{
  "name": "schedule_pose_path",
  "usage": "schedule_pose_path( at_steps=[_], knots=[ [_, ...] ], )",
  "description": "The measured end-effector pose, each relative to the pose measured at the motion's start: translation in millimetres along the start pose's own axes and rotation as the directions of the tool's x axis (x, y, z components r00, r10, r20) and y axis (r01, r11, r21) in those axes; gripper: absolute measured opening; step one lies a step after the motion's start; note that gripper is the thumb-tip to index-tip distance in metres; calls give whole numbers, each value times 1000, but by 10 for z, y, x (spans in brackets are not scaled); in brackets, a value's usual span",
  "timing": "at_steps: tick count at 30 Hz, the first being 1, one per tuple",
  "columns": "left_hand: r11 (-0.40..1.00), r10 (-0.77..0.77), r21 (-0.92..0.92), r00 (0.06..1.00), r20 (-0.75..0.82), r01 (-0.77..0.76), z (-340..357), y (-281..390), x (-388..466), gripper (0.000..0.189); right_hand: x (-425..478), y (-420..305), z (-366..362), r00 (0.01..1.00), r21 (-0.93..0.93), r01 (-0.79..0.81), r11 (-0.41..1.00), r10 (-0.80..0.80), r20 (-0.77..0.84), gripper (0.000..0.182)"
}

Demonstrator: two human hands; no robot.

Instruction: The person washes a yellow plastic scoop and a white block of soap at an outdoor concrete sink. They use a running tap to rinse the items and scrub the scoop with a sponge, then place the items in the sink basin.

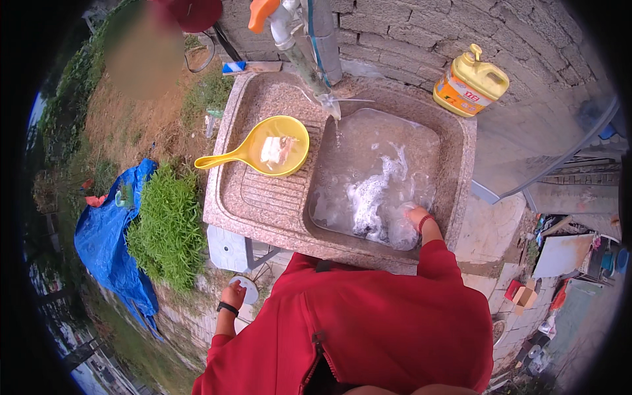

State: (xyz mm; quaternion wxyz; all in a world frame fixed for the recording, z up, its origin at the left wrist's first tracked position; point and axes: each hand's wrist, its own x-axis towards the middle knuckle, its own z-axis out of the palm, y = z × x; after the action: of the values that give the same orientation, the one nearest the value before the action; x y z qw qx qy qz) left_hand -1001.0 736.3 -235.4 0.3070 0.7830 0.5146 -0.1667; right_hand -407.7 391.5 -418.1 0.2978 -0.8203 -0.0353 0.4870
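Observation:
Inside the water-filled basin of a speckled stone sink (256,224), my right hand (417,216) grips the edge of a clear, thin item (403,233), perhaps a plastic bag or container. Its fingertips are partly hidden by the item and the water. White foam (368,197) floats beside it. Down at my left side, my left hand (233,294) hangs away from the sink with nothing visible in it, its fingers loosely bent. A yellow plastic ladle (284,165) rests on the ribbed drainboard, with a whitish piece (277,149) in its bowl.
A pipe with an orange-handled tap (264,15) leads down to the basin, where water trickles from its bag-like end (330,104). A yellow detergent jug (469,84) stands on the back right corner against the block wall (410,34). A blue-and-white brush (242,67) lies behind the drainboard.

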Motion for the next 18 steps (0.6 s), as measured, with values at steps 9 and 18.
schedule_pose_path(
  at_steps=[9, 18],
  knots=[
    [955, 289, -69, 957, -15, -289, -365, 434, 802, 22, -1364, -867, -139, 969, 800, 200, 565, 6, -247, 12],
    [772, 636, -46, 771, 47, -634, -457, 1248, 1046, 9, -2600, -1613, -570, 796, 427, 557, 712, -312, -518, 9]
  ],
)
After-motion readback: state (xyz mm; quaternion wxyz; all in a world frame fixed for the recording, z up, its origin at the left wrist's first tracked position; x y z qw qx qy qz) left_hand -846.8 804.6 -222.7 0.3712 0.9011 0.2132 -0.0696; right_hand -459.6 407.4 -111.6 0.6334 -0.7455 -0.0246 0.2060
